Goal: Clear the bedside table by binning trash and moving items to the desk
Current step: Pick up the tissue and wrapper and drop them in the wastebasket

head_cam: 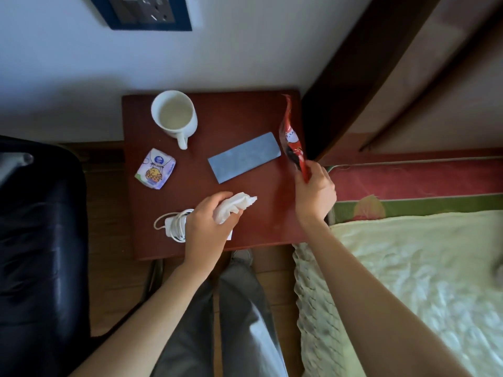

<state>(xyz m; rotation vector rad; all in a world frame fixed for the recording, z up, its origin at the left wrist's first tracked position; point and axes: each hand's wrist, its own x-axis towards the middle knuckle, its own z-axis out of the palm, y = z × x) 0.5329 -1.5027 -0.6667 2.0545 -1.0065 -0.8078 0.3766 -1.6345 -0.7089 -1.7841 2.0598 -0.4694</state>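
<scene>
Trash in hand: both hands are carrying rubbish at once, which looks like a way of gathering the throwaways for the bin in one go, though no bin is showing from where I stand
Left hand: left hand is closing around a crumpled white tissue, fingers curled over it, one loose end poking out toward the middle of the table
Right hand: right hand is pinching the bottom end of a red snack wrapper between thumb and fingers, letting it stand up tall and lifted off the wood at the table's bed-side edge
Bedside table: bedside table is sitting against the wall, between a black chair and the bed
Left behind: a white mug is standing at the back, handle toward the person; a small tissue packet is lying near the left edge; a grey-blue flat card is lying in the middle; a white charger with coiled cable is resting at the front, partly under the left hand
Judgement: those four seem to be the keepers bound for the desk, so they are being left alone while the rubbish is going first
Risk: the light wrapper, held only by its tip, could be slipping free on the way
</scene>
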